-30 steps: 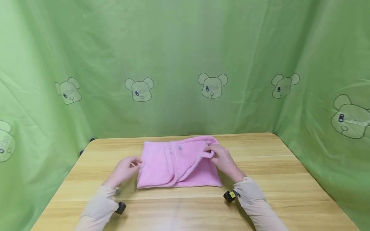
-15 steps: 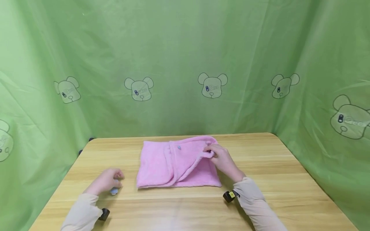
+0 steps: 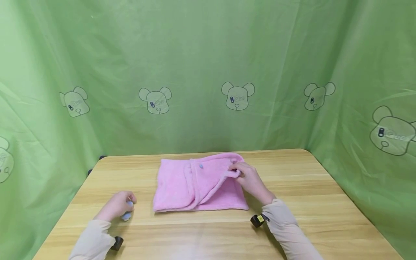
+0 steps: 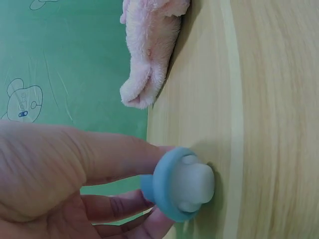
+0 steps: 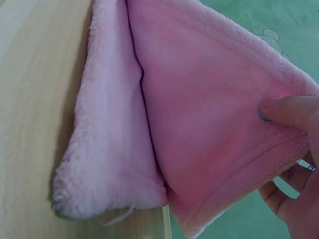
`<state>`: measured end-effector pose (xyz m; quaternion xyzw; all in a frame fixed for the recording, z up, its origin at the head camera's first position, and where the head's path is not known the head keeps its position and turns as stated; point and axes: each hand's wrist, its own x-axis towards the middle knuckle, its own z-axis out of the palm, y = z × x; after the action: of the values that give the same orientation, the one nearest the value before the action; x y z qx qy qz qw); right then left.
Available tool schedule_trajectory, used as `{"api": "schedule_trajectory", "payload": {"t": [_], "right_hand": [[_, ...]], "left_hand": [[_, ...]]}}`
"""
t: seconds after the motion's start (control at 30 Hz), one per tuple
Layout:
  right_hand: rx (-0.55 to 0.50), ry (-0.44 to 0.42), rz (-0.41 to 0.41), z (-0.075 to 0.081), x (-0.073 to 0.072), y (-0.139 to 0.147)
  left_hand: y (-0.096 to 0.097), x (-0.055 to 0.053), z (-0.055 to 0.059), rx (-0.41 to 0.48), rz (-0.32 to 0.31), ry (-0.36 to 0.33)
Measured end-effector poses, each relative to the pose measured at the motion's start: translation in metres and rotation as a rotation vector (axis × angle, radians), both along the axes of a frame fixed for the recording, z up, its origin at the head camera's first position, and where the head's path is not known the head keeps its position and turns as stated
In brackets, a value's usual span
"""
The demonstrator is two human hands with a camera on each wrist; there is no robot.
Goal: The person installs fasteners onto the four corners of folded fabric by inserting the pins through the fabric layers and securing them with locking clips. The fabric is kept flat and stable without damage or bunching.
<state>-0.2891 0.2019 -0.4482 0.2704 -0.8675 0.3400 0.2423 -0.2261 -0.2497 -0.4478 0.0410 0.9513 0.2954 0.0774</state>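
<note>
A folded pink plush cloth [image 3: 175, 187] lies on the table, with a small grey-blue spot [image 3: 201, 166] on its upper face. At its right side my right hand [image 3: 249, 179] pinches a flap and holds it lifted; the right wrist view shows a bit of blue [image 5: 263, 113] beside the thumb tip. To the left of the cloth, my left hand [image 3: 117, 205] grips a small light-blue piece [image 4: 167, 184] with a round collar and a white rounded end. The left hand is low over the wood, apart from the cloth. Its exact kind is unclear.
The wooden table [image 3: 292, 224] has rounded back corners. Green curtains [image 3: 201, 57] printed with bear heads stand behind it and at both sides. Small black devices [image 3: 117, 243] sit at both wrists.
My left hand has moved from the cloth's left edge leftward and down to the light-blue piece, and now grips it. The right hand has kept the flap lifted in place.
</note>
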Motion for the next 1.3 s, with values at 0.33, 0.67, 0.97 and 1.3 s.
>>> {"api": "schedule_trajectory", "payload": {"t": [0.33,0.67,0.97,1.3], "right_hand": [[-0.009,0.001,0.013,-0.001,0.0,0.0],[0.007,0.01,0.002,-0.001,0.0,0.0],[0.005,0.001,0.008,0.0,0.001,0.001],[0.011,0.016,0.009,0.001,0.002,0.0]], "left_hand": [[0.005,-0.006,0.003,-0.048,-0.002,0.164],[0.024,-0.015,0.017,-0.009,-0.021,0.268],[0.054,-0.027,0.029,0.062,-0.043,0.308],[0.103,-0.043,0.044,0.259,-0.006,0.284]]}}
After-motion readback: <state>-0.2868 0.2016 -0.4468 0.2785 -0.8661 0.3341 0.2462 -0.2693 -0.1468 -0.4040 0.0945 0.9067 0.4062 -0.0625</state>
